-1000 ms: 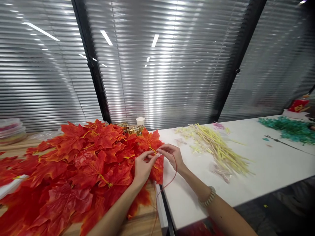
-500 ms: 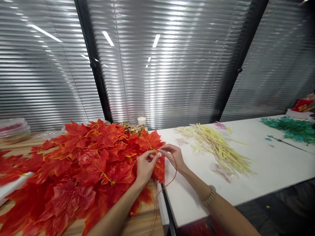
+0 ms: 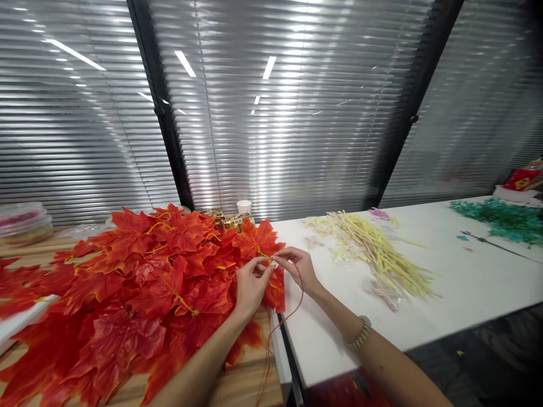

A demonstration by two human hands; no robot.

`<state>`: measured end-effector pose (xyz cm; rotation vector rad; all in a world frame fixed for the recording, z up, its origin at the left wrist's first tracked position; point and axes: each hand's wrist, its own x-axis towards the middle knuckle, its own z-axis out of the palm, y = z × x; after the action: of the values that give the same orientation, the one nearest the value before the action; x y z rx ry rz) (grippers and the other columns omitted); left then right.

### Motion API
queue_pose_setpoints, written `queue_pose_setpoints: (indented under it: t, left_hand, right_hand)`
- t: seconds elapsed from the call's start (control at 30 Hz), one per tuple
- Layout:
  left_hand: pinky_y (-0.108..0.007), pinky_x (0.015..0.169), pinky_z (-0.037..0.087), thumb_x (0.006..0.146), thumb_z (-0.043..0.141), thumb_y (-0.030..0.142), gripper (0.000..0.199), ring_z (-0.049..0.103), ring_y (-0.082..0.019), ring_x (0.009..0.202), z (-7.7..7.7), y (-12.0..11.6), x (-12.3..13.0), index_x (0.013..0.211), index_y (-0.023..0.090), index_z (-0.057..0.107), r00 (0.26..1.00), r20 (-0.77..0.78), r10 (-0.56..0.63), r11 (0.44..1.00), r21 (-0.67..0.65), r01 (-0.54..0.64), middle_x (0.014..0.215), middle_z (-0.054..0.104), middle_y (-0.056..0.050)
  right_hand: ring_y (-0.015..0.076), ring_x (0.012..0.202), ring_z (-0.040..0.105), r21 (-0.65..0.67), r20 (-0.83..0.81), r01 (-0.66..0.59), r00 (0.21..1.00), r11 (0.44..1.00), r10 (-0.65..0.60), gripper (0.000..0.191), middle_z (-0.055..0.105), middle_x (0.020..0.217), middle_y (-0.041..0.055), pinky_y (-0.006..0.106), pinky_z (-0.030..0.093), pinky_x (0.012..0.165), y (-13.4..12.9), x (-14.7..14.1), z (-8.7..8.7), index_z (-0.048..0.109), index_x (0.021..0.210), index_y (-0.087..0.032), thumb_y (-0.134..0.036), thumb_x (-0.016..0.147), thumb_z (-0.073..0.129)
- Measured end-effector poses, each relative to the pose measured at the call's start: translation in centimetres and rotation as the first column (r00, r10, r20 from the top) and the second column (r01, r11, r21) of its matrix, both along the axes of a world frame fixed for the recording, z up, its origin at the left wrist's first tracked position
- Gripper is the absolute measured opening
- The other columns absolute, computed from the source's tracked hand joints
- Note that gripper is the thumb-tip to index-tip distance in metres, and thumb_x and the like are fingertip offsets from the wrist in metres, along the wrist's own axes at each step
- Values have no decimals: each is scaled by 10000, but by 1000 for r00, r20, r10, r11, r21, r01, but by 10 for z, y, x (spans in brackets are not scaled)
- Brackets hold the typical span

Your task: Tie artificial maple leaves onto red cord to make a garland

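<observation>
Both hands meet at the right edge of a large heap of red artificial maple leaves [image 3: 123, 282]. My left hand [image 3: 251, 282] pinches the yellow stem [image 3: 263, 255] of one red maple leaf [image 3: 256, 237]. Fingertip to fingertip with it, my right hand [image 3: 300, 267] is closed on a thin red cord [image 3: 302, 288]. From there the cord loops down past the table edge. The exact spot where cord and stem meet is small and partly hidden by the fingers. A beaded bracelet [image 3: 360, 333] circles the right wrist.
On the white table [image 3: 424, 316] lie a bundle of yellow stems [image 3: 382, 254], green foliage [image 3: 500, 220] and a dark thin tool [image 3: 479, 238]. Behind the leaves stand a paper cup [image 3: 244, 207] and gold wrappers [image 3: 233, 221]. Stacked plastic tubs [image 3: 25, 223] sit far left.
Both hands stay nearly in place, fingertips still together. The held leaf has shifted slightly upward.
</observation>
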<state>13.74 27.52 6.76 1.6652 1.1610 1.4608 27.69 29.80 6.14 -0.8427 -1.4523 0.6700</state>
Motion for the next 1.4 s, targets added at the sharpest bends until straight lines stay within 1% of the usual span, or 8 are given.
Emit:
queue_pose_setpoints:
  t: [0.23,0.47,0.67,0.8,1.0,1.13,1.23,1.4]
  left_hand:
    - [-218,570,457,702,632,324,236,548,-120,558,0,-1,1,856,145,641,1000,-28,-11,1000,-10,11,592,571,7]
    - [-230,578,450,716,615,323,228,553,-129,564,-1,-2,0,863,150,638,999,-41,-11,1000,-1,11,592,576,6]
    - [-226,580,441,717,611,305,204,546,-122,553,-4,-2,1,847,150,642,996,-78,33,999,24,-31,585,583,9]
    - [-224,581,443,727,598,289,187,546,-119,550,-3,-3,2,848,153,640,997,-77,32,999,25,-30,579,576,14]
    - [-226,583,444,738,576,258,153,544,-114,534,-3,-3,3,837,157,635,989,-133,70,997,38,-66,571,577,18]
    - [-221,566,444,734,582,282,174,554,-122,550,-3,-1,2,846,160,635,992,-104,71,997,32,-68,572,581,15]
    - [-225,580,451,730,589,303,205,557,-124,556,-2,1,1,863,153,632,993,-80,84,996,20,-83,578,581,12]
    - [-224,589,452,729,591,306,217,550,-121,554,0,1,-1,872,148,633,993,-78,90,996,19,-89,580,572,16]
  right_hand:
    - [124,598,561,-6,-16,-5,1000,1000,5,159,645,683,36,244,449,580,1,1,-1,663,721,-172,-313,661,703]
    - [122,585,554,-2,15,7,1000,1000,-7,191,640,676,38,243,450,564,-1,0,-2,663,724,-167,-346,667,695]
    - [126,591,555,18,34,8,999,1000,-8,176,640,682,40,246,454,568,-2,0,-2,664,721,-172,-341,680,685]
    - [125,583,554,39,67,14,998,999,-16,152,639,676,40,251,456,571,-3,-1,-2,670,728,-170,-318,693,674]
    - [139,589,579,34,52,13,999,999,-14,144,654,681,48,261,472,576,-5,-3,0,673,703,-170,-312,688,673]
    - [140,580,584,-2,37,0,999,1000,0,151,662,697,49,264,480,575,-5,-3,1,682,717,-175,-324,696,666]
    - [144,623,599,-23,20,-38,999,999,38,150,668,749,51,267,491,609,-2,-3,-1,683,761,-183,-322,723,645]
    - [148,660,598,-13,-11,-55,998,998,55,144,655,742,52,264,490,624,1,-2,-3,675,743,-174,-312,704,670]
